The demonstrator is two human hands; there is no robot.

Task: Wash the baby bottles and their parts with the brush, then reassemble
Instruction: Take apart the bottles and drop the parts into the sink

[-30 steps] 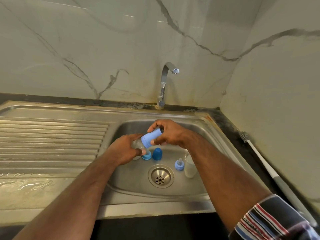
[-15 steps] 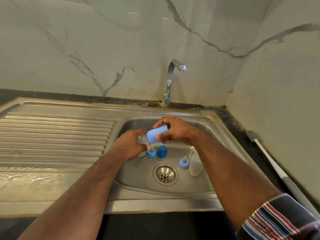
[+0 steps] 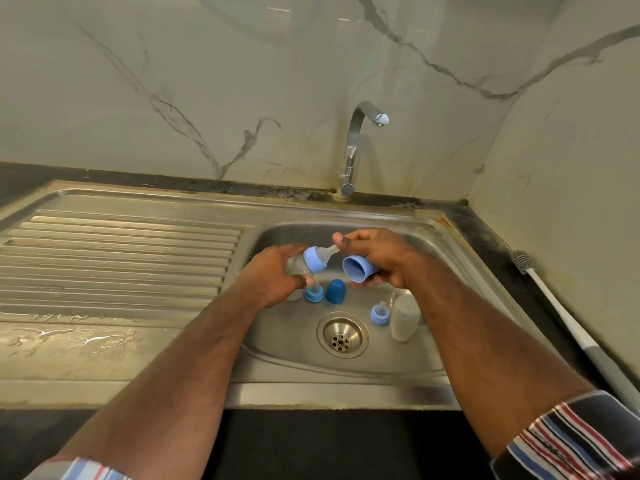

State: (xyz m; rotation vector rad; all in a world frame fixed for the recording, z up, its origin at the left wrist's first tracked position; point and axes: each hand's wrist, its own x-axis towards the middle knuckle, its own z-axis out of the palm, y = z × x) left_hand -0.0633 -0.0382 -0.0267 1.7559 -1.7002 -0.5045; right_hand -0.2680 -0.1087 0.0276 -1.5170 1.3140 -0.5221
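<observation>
Gripping the bottle (image 3: 300,264), left hand (image 3: 273,275); right hand (image 3: 377,258) holds cap (image 3: 358,267).

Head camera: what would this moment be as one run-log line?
left hand: holds clear baby bottle, teat exposed | right hand: holds light-blue plastic cap, off | white bottle brush: untouched

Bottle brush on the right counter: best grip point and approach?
Grip the bottle brush by its long white handle, mid-length, from above. It lies flat on the dark counter close along the wall, bristle head at the far end, so only the top is open.
</observation>
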